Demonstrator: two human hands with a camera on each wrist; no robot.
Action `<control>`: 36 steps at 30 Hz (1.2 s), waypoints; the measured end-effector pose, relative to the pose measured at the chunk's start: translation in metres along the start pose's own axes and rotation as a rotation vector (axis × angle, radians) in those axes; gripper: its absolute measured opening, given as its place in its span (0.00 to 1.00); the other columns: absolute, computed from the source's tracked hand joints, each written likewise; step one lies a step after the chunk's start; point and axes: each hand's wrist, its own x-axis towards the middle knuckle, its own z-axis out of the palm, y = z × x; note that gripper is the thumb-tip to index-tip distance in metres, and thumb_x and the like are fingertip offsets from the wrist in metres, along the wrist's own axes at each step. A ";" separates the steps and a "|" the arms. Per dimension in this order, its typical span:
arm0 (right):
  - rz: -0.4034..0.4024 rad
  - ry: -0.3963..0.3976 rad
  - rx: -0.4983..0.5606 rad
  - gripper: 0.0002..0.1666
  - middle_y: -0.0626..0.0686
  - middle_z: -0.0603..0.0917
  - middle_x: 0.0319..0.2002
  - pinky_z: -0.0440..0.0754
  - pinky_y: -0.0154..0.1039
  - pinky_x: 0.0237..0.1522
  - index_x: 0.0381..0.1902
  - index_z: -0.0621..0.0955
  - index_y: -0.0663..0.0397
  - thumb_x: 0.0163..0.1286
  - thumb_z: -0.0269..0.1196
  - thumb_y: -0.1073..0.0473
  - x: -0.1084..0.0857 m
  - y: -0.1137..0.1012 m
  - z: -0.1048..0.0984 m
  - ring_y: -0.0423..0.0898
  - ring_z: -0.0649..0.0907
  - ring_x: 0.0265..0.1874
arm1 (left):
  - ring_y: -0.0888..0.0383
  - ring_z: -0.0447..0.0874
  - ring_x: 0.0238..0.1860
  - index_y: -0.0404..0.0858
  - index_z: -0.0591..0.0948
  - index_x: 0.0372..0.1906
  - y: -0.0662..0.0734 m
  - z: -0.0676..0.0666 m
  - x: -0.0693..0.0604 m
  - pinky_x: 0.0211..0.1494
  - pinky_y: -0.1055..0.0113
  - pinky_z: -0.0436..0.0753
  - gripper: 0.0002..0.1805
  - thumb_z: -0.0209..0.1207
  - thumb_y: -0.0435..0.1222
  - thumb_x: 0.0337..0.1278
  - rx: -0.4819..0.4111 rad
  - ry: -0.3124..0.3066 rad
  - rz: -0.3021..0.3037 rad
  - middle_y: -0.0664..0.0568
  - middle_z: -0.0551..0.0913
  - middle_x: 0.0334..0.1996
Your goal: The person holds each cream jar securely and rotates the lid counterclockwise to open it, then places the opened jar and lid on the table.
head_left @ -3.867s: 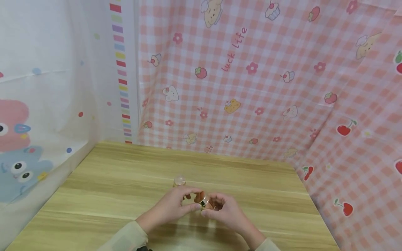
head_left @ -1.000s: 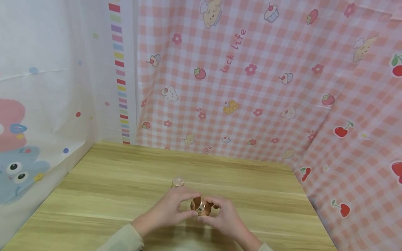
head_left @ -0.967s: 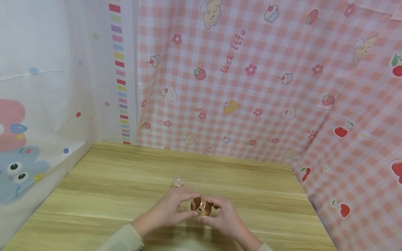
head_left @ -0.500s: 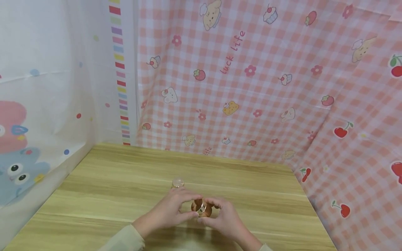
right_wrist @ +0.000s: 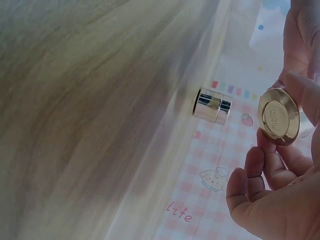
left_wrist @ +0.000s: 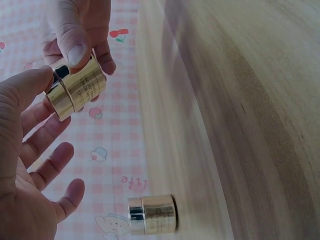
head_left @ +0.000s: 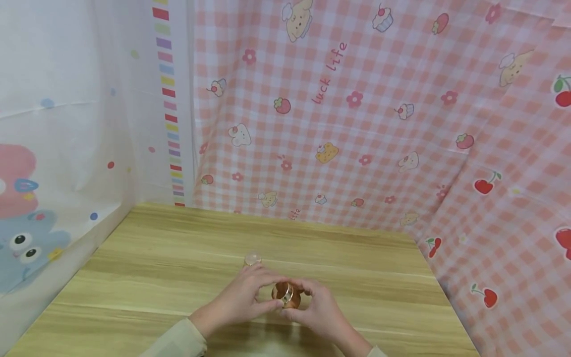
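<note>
A person's two bare hands meet over a wood-grain bench point(head_left: 178, 267), toward its near side, holding a small gold jar point(head_left: 286, 295) between them. The jar is tilted onto its side, clear of the bench. The left hand point(head_left: 241, 297) pinches one end, with thumb and fingers at the band beside the seam; its last two fingers are loosely spread, away from the jar. The right hand point(head_left: 318, 307) grips the other end, its thumb lying along the wall, where small dark print shows in the left wrist view. In the right wrist view the jar's round base faces the camera, stamped with tiny characters. Both sets of fingers are narrow, drawn in around the jar.

A second jar point(head_left: 253, 259), also gold and shiny, stands upright on the bench just beyond the left hand, partly hidden by it in the head view. Pale sleeves point(head_left: 178, 339) cover the forearms.

Behind the bench hangs a pink checked cloth point(head_left: 339, 129) printed with cupcakes, strawberries and the words "luck life". At the right is a checked cherry cloth point(head_left: 526, 213); at the left, a white cloth point(head_left: 67, 129) with pink and blue cartoon figures.
</note>
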 end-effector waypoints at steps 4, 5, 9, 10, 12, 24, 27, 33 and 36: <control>-0.012 0.005 -0.004 0.26 0.34 0.89 0.44 0.79 0.49 0.64 0.56 0.88 0.33 0.59 0.82 0.48 0.000 -0.001 0.000 0.40 0.83 0.55 | 0.59 0.83 0.60 0.47 0.84 0.64 0.000 0.002 -0.001 0.72 0.38 0.76 0.26 0.74 0.47 0.64 0.029 0.032 0.022 0.61 0.89 0.57; -0.010 0.010 -0.007 0.26 0.34 0.89 0.43 0.79 0.49 0.64 0.55 0.88 0.32 0.59 0.82 0.48 0.000 -0.002 0.000 0.39 0.83 0.55 | 0.60 0.83 0.60 0.47 0.84 0.64 0.000 0.002 -0.001 0.71 0.39 0.77 0.26 0.74 0.47 0.63 0.035 0.039 0.029 0.62 0.89 0.56; -0.008 0.009 -0.001 0.27 0.37 0.90 0.49 0.81 0.54 0.65 0.57 0.88 0.34 0.59 0.82 0.46 0.000 -0.001 0.000 0.42 0.84 0.57 | 0.59 0.84 0.61 0.48 0.84 0.64 0.000 0.002 -0.002 0.73 0.38 0.76 0.26 0.75 0.46 0.62 0.028 0.050 0.032 0.61 0.89 0.57; -0.009 0.006 0.002 0.28 0.39 0.90 0.51 0.81 0.56 0.65 0.58 0.88 0.35 0.59 0.81 0.45 0.000 -0.001 0.000 0.44 0.84 0.57 | 0.58 0.84 0.62 0.48 0.84 0.63 0.000 0.002 -0.002 0.73 0.38 0.75 0.26 0.75 0.46 0.62 0.024 0.049 0.026 0.60 0.89 0.58; -0.009 0.001 0.004 0.29 0.40 0.90 0.52 0.82 0.59 0.64 0.59 0.87 0.36 0.60 0.81 0.44 0.000 -0.001 0.000 0.46 0.83 0.58 | 0.56 0.84 0.64 0.48 0.84 0.63 0.000 0.002 -0.002 0.76 0.35 0.73 0.25 0.74 0.44 0.62 0.007 0.043 0.011 0.59 0.88 0.59; -0.030 0.020 0.010 0.24 0.34 0.89 0.46 0.81 0.56 0.64 0.53 0.88 0.33 0.58 0.82 0.49 0.002 -0.002 0.004 0.40 0.85 0.54 | 0.61 0.82 0.59 0.49 0.87 0.59 0.001 0.004 -0.001 0.68 0.42 0.78 0.23 0.76 0.45 0.60 0.025 0.067 0.020 0.64 0.88 0.54; -0.020 0.023 0.001 0.24 0.36 0.88 0.47 0.81 0.57 0.64 0.52 0.88 0.34 0.58 0.83 0.49 0.001 -0.003 0.004 0.43 0.84 0.55 | 0.61 0.82 0.59 0.49 0.87 0.59 0.001 0.005 0.000 0.67 0.43 0.79 0.23 0.76 0.46 0.60 0.032 0.065 0.021 0.64 0.88 0.54; 0.004 0.028 -0.008 0.25 0.38 0.88 0.49 0.81 0.54 0.63 0.52 0.88 0.34 0.57 0.83 0.49 0.000 -0.003 0.005 0.42 0.84 0.54 | 0.60 0.82 0.60 0.48 0.86 0.61 0.002 0.006 0.000 0.65 0.45 0.80 0.25 0.75 0.48 0.61 0.047 0.056 0.016 0.63 0.87 0.55; 0.004 0.034 -0.006 0.26 0.37 0.87 0.50 0.82 0.51 0.62 0.53 0.88 0.34 0.56 0.83 0.48 0.000 -0.002 0.005 0.40 0.83 0.54 | 0.60 0.81 0.61 0.48 0.85 0.63 0.002 0.006 0.000 0.65 0.44 0.81 0.26 0.75 0.47 0.60 0.051 0.058 0.019 0.63 0.86 0.56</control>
